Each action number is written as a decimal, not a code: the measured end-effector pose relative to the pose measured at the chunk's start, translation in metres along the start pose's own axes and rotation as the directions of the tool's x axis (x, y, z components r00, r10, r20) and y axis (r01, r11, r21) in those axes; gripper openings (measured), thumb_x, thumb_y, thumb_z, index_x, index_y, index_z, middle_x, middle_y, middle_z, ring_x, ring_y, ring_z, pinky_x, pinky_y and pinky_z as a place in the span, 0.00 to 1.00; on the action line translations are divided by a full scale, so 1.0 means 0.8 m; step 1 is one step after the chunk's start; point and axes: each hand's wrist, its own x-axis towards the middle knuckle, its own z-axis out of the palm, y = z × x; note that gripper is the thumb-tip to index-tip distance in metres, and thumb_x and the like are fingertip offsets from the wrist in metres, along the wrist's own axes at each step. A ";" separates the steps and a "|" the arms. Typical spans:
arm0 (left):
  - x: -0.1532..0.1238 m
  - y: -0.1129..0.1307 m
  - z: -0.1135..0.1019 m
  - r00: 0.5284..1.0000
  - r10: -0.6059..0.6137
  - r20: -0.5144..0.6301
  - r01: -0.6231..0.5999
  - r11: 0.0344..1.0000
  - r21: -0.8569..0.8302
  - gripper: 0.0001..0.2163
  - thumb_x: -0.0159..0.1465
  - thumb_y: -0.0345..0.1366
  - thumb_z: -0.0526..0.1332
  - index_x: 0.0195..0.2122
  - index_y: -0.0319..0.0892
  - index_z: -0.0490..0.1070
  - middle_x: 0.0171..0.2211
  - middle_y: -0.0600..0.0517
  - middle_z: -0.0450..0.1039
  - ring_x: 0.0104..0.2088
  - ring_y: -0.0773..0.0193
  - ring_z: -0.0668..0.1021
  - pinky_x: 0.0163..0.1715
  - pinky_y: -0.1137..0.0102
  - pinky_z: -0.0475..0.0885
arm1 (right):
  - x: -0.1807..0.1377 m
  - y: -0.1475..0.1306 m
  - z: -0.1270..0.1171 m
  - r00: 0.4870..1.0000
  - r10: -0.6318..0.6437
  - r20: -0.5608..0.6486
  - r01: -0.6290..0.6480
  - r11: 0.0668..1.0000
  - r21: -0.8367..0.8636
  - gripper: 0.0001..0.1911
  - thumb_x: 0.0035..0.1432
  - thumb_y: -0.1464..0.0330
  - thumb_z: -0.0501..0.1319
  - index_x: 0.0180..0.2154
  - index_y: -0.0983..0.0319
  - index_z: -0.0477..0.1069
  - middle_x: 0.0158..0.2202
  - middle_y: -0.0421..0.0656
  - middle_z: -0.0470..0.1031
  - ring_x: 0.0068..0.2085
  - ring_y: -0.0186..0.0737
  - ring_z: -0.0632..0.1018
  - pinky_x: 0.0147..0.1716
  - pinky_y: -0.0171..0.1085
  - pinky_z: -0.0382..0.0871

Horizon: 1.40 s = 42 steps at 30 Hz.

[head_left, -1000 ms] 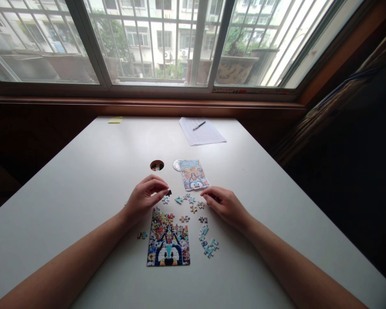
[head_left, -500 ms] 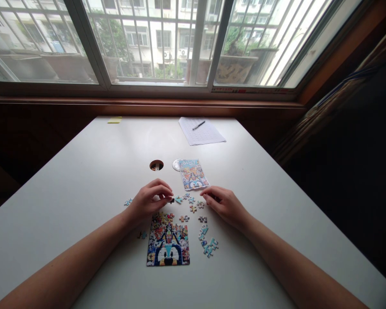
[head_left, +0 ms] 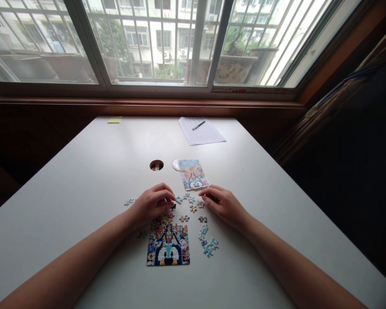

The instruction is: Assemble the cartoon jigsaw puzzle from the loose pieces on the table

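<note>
My left hand (head_left: 156, 201) is closed in a pinch on a dark puzzle piece (head_left: 173, 206), just above the upper edge of the partly built jigsaw puzzle (head_left: 168, 246). The puzzle shows a blue cartoon dog's face below a crowd of small coloured figures. My right hand (head_left: 221, 201) rests on the table right of the loose pieces, its fingers loosely curled and apart, with nothing visible in them. Between the hands lie several loose puzzle pieces (head_left: 193, 207). Beyond them is the picture card (head_left: 193, 175), which bears the same design and touches the area by my right fingertips.
Light blue joined pieces (head_left: 209, 248) lie right of the puzzle, and stray pieces (head_left: 128, 201) lie on the left. Farther back are a round table hole (head_left: 156, 165), a silver disc (head_left: 176, 165) partly under the card, paper sheets (head_left: 202, 134) with a pen (head_left: 198, 125), and yellow notes (head_left: 115, 120).
My left hand has come slightly nearer and to the right, carrying the dark piece toward the puzzle's upper edge. My right hand has barely shifted.
</note>
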 end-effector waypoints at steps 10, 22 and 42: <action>0.001 0.012 -0.011 0.977 -0.031 -0.212 0.016 0.997 -0.069 0.07 0.68 0.30 0.60 0.44 0.42 0.76 0.40 0.47 0.72 0.40 0.63 0.76 0.39 0.68 0.74 | 0.000 -0.001 -0.001 1.000 -0.015 0.004 0.015 1.000 -0.008 0.09 0.67 0.69 0.57 0.43 0.58 0.77 0.40 0.43 0.76 0.35 0.36 0.75 0.36 0.35 0.68; 0.004 0.029 -0.026 0.816 -0.264 -0.515 0.013 0.898 -0.440 0.08 0.66 0.31 0.57 0.41 0.43 0.76 0.38 0.49 0.71 0.36 0.65 0.73 0.36 0.69 0.69 | -0.001 0.002 -0.002 1.000 -0.009 -0.005 0.009 1.000 -0.006 0.09 0.66 0.69 0.57 0.42 0.57 0.76 0.39 0.43 0.76 0.33 0.36 0.74 0.35 0.36 0.67; -0.008 0.021 -0.165 0.858 -0.506 0.090 0.445 0.819 0.363 0.14 0.65 0.48 0.60 0.44 0.45 0.76 0.44 0.49 0.75 0.40 0.60 0.78 0.40 0.68 0.74 | -0.002 0.003 -0.001 1.000 -0.018 -0.019 0.018 1.000 -0.007 0.09 0.66 0.69 0.57 0.43 0.57 0.77 0.41 0.44 0.79 0.40 0.41 0.79 0.41 0.38 0.71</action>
